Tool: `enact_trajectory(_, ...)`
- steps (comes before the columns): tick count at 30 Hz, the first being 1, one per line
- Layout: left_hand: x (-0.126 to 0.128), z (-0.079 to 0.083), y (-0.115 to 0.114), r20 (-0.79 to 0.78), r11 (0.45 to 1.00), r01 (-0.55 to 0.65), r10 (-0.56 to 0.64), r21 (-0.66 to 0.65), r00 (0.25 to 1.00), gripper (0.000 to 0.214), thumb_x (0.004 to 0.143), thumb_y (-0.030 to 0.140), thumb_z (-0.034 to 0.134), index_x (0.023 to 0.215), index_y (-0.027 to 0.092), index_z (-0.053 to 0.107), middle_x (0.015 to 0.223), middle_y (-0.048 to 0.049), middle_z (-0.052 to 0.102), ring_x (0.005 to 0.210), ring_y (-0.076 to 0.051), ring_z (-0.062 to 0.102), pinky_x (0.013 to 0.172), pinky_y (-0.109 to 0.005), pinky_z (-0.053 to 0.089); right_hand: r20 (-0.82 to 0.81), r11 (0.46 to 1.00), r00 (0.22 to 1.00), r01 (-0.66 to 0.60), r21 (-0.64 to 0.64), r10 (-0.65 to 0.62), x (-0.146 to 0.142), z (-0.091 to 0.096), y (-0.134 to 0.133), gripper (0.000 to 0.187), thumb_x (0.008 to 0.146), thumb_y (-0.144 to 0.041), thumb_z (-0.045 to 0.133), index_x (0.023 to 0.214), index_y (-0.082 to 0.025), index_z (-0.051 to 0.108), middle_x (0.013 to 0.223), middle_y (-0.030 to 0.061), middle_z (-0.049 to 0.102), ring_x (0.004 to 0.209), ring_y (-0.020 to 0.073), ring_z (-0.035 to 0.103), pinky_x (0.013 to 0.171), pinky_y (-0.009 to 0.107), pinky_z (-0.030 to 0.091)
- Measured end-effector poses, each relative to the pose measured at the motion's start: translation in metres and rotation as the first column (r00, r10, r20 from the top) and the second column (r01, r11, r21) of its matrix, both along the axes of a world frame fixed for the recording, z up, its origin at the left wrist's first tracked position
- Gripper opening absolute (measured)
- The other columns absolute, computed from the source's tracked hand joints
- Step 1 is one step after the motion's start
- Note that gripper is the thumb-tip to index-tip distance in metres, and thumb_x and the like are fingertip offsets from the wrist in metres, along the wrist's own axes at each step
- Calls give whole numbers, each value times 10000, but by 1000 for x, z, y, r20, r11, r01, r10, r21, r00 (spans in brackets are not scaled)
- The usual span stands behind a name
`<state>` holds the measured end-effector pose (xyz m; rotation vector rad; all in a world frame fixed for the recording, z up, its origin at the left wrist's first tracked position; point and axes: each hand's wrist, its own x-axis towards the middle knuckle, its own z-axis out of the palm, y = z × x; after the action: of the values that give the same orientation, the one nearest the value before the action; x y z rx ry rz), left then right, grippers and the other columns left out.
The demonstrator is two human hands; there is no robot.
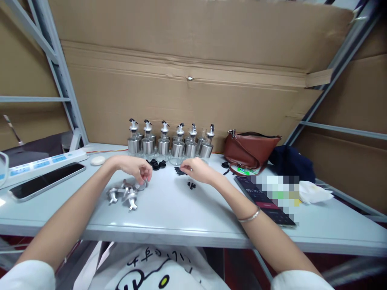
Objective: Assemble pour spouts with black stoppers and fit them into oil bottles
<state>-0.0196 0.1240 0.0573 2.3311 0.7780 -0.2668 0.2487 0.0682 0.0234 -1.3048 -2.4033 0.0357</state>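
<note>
My left hand [136,169] reaches down with bent fingers, closed on a silver pourer top [141,185] at the edge of a small group. Other silver pourer tops [131,196] lie beside it on the table. My right hand [198,169] is pinched, its fingertips at several thin black tubes [179,171]; whether a tube is between the fingers is hidden. Small black caps [191,185] lie just below that hand. Between the hands, farther back, sits a cluster of black round stoppers [155,164].
Steel-and-glass oil bottles [163,147] with pourers stand in rows at the back. To the right are a brown bag [250,150], a tablet-like device [272,213] and a white tissue [314,192]. A phone [48,181] and power strip [45,163] lie left. Cardboard [193,100] walls the back.
</note>
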Motion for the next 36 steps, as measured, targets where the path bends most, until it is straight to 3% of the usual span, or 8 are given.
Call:
enact_trajectory(5, 4, -3, 2, 24, 994, -76, 74, 75, 997, 164, 630, 247, 631, 771, 162, 629, 698, 10, 621, 669, -135, 541, 599, -203, 396, -28, 1000, 999, -19, 23, 20, -5, 5, -7, 178, 824, -117, 501, 761, -148, 665, 737, 45, 661, 637, 118, 553, 605, 211, 372)
enact_trajectory(8, 11, -3, 0, 209, 982, -152, 126, 113, 970, 212, 689, 303, 612, 840, 154, 610, 706, -2, 627, 667, -132, 544, 604, -206, 399, -77, 999, 996, -32, 22, 33, -8, 8, -9, 171, 837, -141, 510, 787, -153, 672, 748, 44, 665, 659, 122, 569, 629, 217, 393)
enact_trajectory(11, 22, -1, -7, 432, 955, -258, 174, 144, 885, 296, 760, 356, 554, 976, 158, 589, 767, -13, 630, 707, -133, 559, 641, -219, 421, -140, 999, 990, -35, -25, 32, -11, 9, -11, 142, 842, -194, 543, 841, -158, 681, 767, 42, 681, 685, 129, 594, 659, 228, 421)
enact_trajectory(14, 31, 0, -16, 546, 942, -317, 207, 114, 812, 274, 794, 351, 508, 970, 154, 578, 772, -15, 628, 703, -131, 568, 654, -236, 436, -176, 998, 984, -30, -48, 21, -13, 9, -11, 153, 833, -230, 576, 920, -154, 676, 791, 44, 693, 709, 134, 607, 689, 240, 442)
enact_trajectory(19, 39, -2, -26, 628, 959, -271, 261, -83, 733, 224, 777, 313, 549, 931, 151, 549, 728, -8, 638, 711, -134, 598, 691, -264, 452, -264, 998, 963, -54, 13, 56, -17, 8, -12, 231, 856, -278, 554, 1040, -167, 638, 876, 50, 699, 769, 141, 624, 726, 255, 462)
enact_trajectory(22, 42, -4, -26, 644, 960, -233, 278, -156, 713, 224, 759, 313, 579, 910, 149, 561, 777, -23, 652, 754, -141, 608, 716, -272, 449, -279, 996, 957, -73, 51, 85, -18, 7, -13, 179, 872, -245, 517, 977, -179, 647, 899, 46, 702, 780, 140, 627, 733, 256, 463)
enact_trajectory(30, 43, -5, -26, 676, 971, -210, 232, -116, 700, 197, 772, 315, 597, 868, 146, 571, 844, -37, 663, 813, -143, 607, 742, -270, 441, -324, 974, 933, -90, 209, 156, -16, 8, -14, 149, 876, -218, 498, 863, -171, 638, 843, 43, 688, 752, 131, 615, 694, 224, 447)
enact_trajectory(36, 44, -9, -24, 678, 976, -175, 218, -132, 702, 162, 763, 279, 607, 832, 139, 566, 776, -35, 671, 736, -133, 613, 676, -258, 445, -322, 981, 940, -57, 184, 114, -18, 9, -16, 193, 894, -222, 442, 889, -169, 628, 833, 46, 685, 757, 139, 617, 696, 231, 441)
